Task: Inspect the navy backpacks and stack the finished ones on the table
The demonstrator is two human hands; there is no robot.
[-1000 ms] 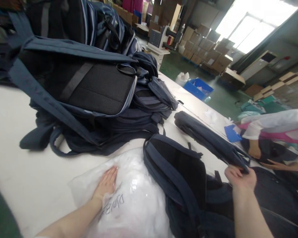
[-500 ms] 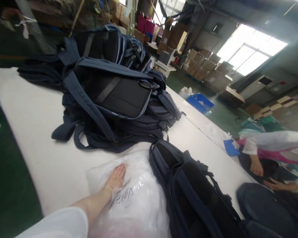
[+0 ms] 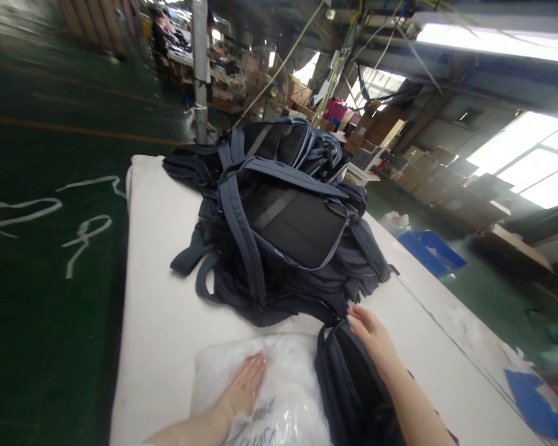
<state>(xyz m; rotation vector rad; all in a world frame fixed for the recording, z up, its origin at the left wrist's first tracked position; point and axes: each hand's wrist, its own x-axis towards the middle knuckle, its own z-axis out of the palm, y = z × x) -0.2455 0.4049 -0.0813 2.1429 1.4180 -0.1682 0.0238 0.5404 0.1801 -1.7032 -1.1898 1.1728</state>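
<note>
My left hand lies flat, fingers stretched out, on a clear plastic bag with white contents and handwritten black marks. My right hand is over the top end of a dark blue and black backpack beside the bag. Its fingers are extended near the backpack's top; whether they touch it I cannot tell. Just beyond both hands sits a heap of backpacks with straps hanging loose, the top ones back panel up.
The white table has its left edge beside a green floor with pale strips on it. A blue bin stands on the floor past the far right edge. Blue material lies at the right. Cardboard boxes are stacked behind.
My right hand has come into view and reached the backpack's top end. My left hand stays flat on the plastic bag. The view has swung left, and the co-worker's hands are out of sight.
</note>
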